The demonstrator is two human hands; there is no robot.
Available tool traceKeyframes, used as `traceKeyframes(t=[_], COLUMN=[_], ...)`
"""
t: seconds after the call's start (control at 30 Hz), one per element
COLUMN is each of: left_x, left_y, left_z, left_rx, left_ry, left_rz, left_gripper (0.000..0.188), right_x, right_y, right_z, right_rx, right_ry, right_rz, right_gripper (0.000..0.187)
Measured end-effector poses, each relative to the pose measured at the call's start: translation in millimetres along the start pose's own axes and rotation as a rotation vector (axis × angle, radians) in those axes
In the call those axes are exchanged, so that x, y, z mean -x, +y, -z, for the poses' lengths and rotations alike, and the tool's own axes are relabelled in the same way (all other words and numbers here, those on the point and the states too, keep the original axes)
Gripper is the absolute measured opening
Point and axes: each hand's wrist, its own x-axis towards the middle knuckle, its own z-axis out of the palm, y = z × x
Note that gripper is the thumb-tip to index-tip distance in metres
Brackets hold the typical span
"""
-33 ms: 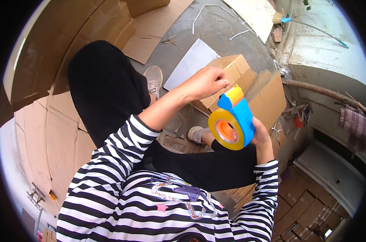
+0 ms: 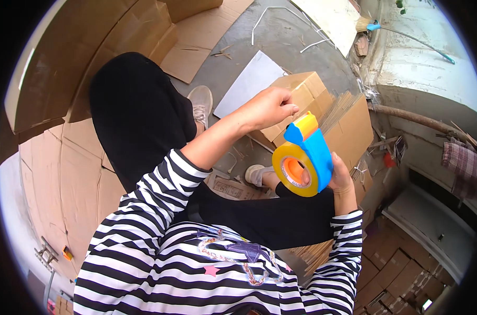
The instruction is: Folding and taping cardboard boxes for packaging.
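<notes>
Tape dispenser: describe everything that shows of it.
The tape dispenser has a smooth blue body, apparently plastic, with a yellow tip and an orange hub. A thick yellowish tape roll sits around the hub. It is tilted, tip pointing away from the wearer's body, and gripped by the right hand. The left hand is beside the tip; contact is unclear.

One left hand [image 2: 272, 107] and one right hand [image 2: 342, 176] are counted near the centre, with one tape dispenser [image 2: 318, 152] and one tape roll [image 2: 313, 179]. Two shoes [image 2: 200, 100] are seen mid-frame, one broom [image 2: 374, 25] at upper right, one checked cloth [image 2: 459, 161] at far right.
</notes>
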Motion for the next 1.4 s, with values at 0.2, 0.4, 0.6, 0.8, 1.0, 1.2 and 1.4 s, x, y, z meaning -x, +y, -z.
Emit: traceKeyframes(t=[0.2, 0.4, 0.6, 0.8, 1.0, 1.2, 1.4], left_x=[6.4, 7.1, -0.5, -7.7, -13.9, -15.9, -16.6], left_y=[-16.5, -22.1, -36.8, -77.7, -111.2, -134.2, -152.5], left_z=[-16.6, -3.3, -2.6, 22.2, 13.2, 4.3, -10.4], left_rx=[0.300, 0.226, 0.403, 0.295, 0.275, 0.252, 0.327], left_ry=[-0.059, 0.065, 0.009, 0.129, 0.213, 0.184, 0.240], left_rz=[0.146, 0.139, 0.107, 0.052, 0.095, 0.133, 0.145], left_gripper=[0.019, 0.021, 0.021, 0.020, 0.019, 0.015, 0.015], right_x=[32.3, 53.8, 66.2, 49.0, 12.6, 6.1, -6.8], right_y=[1.6, -8.9, -17.2, -45.3, -47.3, -36.1, -24.4], right_z=[18.9, 6.4, 7.3, -5.4, 6.9, 14.9, 28.3], right_rx=[-0.055, 0.043, 0.130, 0.368, 0.530, 0.572, 0.600], right_ry=[0.004, 0.092, 0.084, 0.133, 0.154, 0.163, 0.177], right_rz=[-0.011, -0.023, -0.067, -0.226, -0.283, -0.301, -0.342], right_gripper=[0.074, 0.082, 0.083, 0.066, 0.052, 0.048, 0.047])
